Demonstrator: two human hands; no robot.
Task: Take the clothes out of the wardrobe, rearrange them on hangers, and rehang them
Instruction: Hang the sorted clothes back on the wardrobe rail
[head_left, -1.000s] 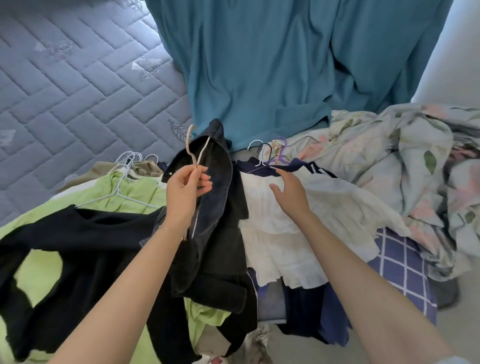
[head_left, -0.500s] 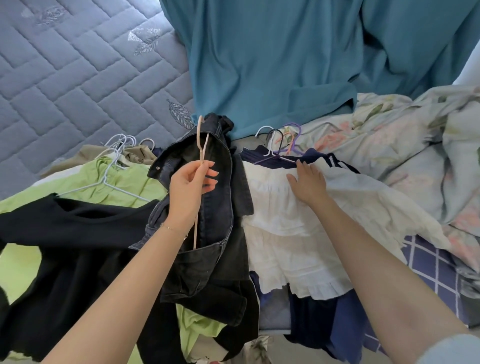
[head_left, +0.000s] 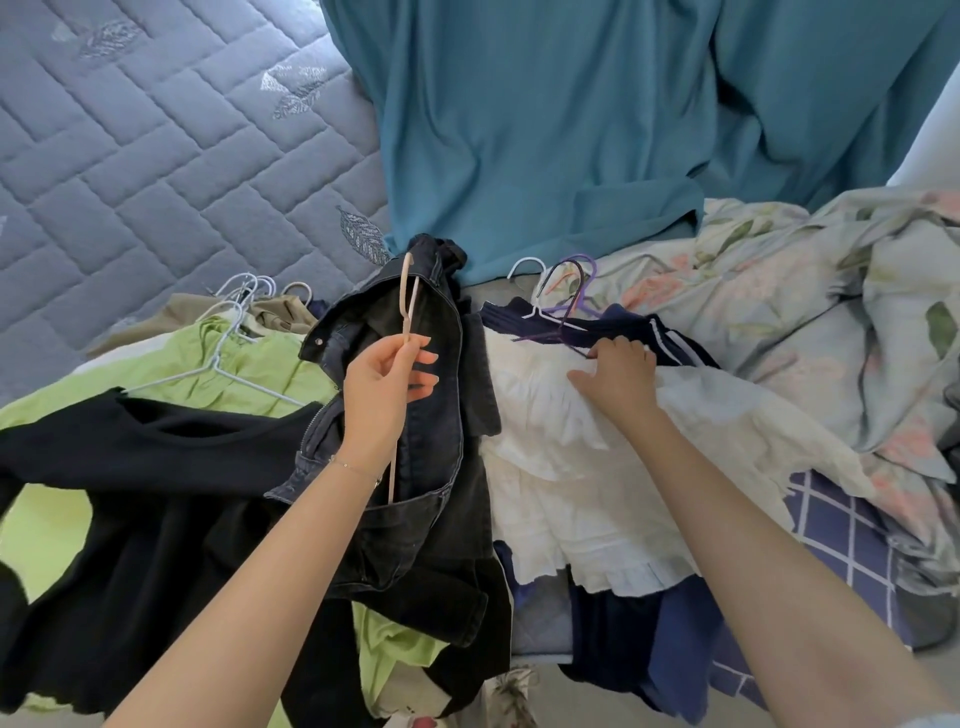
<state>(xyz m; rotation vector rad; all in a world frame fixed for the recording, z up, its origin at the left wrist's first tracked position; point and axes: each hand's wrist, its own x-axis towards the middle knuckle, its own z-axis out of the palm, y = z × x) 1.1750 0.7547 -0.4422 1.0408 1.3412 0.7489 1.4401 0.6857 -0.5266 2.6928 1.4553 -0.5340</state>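
My left hand (head_left: 387, 382) is shut on the neck of a pale pink hanger (head_left: 408, 306) and lifts it above the bed. A dark denim jacket (head_left: 415, 467) hangs from that hanger. My right hand (head_left: 615, 371) rests on the top edge of a white ruffled garment (head_left: 597, 493), its fingers at a navy garment with white stripes (head_left: 623, 327). White, dark and purple hangers (head_left: 566, 291) lie at the navy garment's collar. A black top (head_left: 156, 499) and a lime green garment (head_left: 208, 364) on a white wire hanger (head_left: 218, 364) lie to the left.
A grey quilted mattress (head_left: 156, 130) fills the upper left. A teal sheet (head_left: 571, 130) is draped at the top centre. A floral duvet (head_left: 831, 312) is bunched on the right, above a blue checked cloth (head_left: 841, 545). More white hangers (head_left: 249, 288) lie on a beige garment.
My right hand has moved up from the white garment's middle to its top edge by the navy collar. My left hand still holds the hanger with the denim jacket.
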